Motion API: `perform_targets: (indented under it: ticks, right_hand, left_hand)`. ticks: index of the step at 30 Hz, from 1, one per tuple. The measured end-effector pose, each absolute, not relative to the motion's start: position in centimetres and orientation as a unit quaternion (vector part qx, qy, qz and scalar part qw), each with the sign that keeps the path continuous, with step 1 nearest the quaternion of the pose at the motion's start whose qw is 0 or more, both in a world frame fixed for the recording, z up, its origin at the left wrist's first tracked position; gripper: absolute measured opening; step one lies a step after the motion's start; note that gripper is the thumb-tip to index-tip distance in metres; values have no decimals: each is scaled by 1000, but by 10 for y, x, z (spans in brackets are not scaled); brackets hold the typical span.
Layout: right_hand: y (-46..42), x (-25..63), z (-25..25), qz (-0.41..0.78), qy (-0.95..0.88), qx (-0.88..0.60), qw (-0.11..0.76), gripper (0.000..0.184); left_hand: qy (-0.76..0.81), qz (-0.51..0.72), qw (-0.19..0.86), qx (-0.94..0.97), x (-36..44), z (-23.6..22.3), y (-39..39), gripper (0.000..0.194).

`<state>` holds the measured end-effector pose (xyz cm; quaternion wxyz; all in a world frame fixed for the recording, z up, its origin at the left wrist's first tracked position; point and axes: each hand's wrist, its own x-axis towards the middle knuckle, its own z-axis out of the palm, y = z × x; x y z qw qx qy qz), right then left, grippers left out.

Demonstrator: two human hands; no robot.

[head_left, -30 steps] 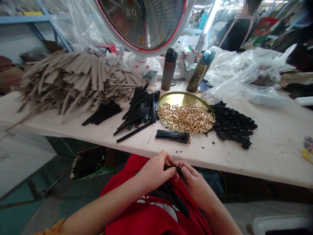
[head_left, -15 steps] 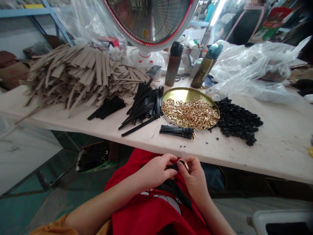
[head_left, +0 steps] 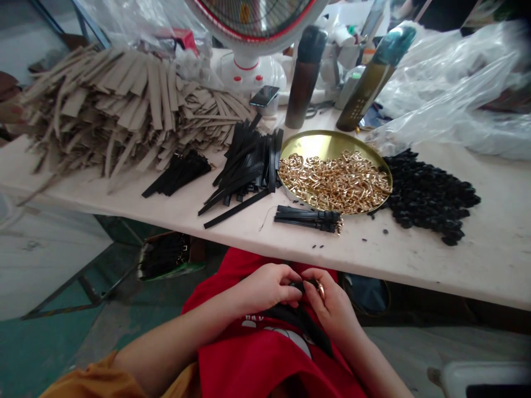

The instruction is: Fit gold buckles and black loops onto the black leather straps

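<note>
Over my lap, just in front of the table edge, both hands are closed together on a small black strap [head_left: 297, 286]. My left hand [head_left: 267, 287] pinches the strap between thumb and fingers. A gold metal piece [head_left: 321, 289] shows between the thumb and fingers of my right hand [head_left: 332, 301], at the strap's end; its exact shape is mostly hidden. On the table ahead lies a bundle of black straps with gold ends [head_left: 307, 219]. Behind it a round gold tray [head_left: 332, 139] holds many small gold metal pieces [head_left: 338, 182].
Loose black strips [head_left: 249, 166] and another black bundle [head_left: 177, 172] lie left of the tray, near a heap of beige strips [head_left: 124, 105]. Small black pieces [head_left: 431, 193] are piled at right. Two bottles [head_left: 305, 77], a phone [head_left: 264, 96] and a fan [head_left: 249, 69] stand behind.
The view has tilted down and come closer to the table. My hands have drawn slightly closer together, and less of the gold piece shows in my right hand.
</note>
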<state>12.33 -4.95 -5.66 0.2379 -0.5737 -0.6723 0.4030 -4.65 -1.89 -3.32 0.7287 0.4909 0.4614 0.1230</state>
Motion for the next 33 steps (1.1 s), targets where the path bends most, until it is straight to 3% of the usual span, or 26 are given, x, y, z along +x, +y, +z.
perform_targets:
  ticks: [6,12,18,22,26,33]
  right_hand:
    - [-50,131,-59,478,-639,-555,234,17]
    - [-54,129,-66,492,-605,-568,265,14]
    - [-52,135,-58,493,-650,-539,209,15]
    - [-54,136,-56,494,-643,-540,225,16]
    - [-60,133,-59,478,-629,-558,255,17]
    - [-68,134,-50,444,-690,-537,195,15]
  left_hand:
    - [445,85,741,495,-45,-29,-10,41]
    - [482,77,760,429,-48,-33,-11,21]
    - [487,65,699,520,-40,-32,-15,23]
    - [463,56,734,494,-42,-26,-16,25]
    - [444,34,785,431,-46,-28,-21,13]
    - [458,66,779,423,-43,-32,-36,13]
